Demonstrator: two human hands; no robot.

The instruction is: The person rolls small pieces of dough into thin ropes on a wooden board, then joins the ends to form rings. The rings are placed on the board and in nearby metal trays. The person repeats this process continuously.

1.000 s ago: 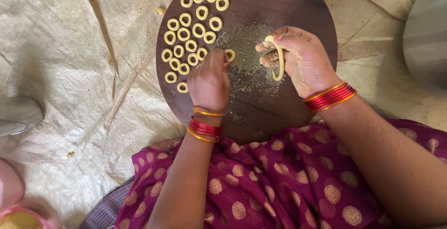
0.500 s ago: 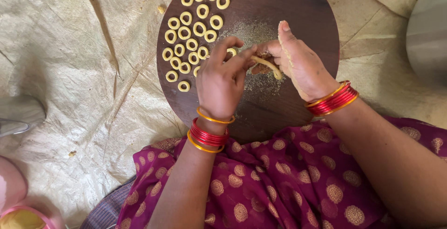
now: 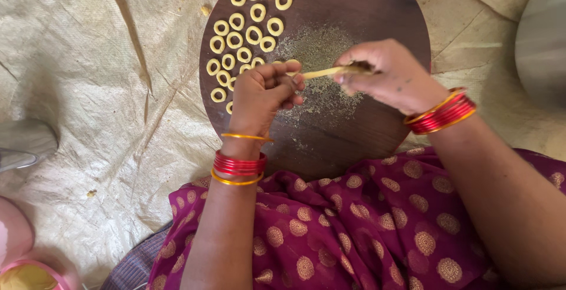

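Two hands are busy over a round dark wooden board that sits on a pale woven sheet on the floor. Between them runs a thin yellow dough strand, stretched out almost level just above the middle of the board. The left hand has its fingers curled closed, pinching one end of the strand, and the right hand has its fingers bunched shut around the other end, so the strand is held at both ends and hangs clear of the wood. Under it there's a patch of greyish-green seedy powder scattered over the board's centre. Lots of little dough rings are laid flat in loose rows on the board's upper left part, close together, some touching, and the nearest ones sit right beside the left hand's knuckles. One stray crumb of dough lies off the board on the sheet. Both wrists carry red and gold bangles, and a purple cloth with gold dots covers the person's lap below the board. As for containers, a pink-rimmed bowl with something yellow in it peeks in at the bottom left corner, and a grey round dish edge shows at the far right; can't tell what's in that one.
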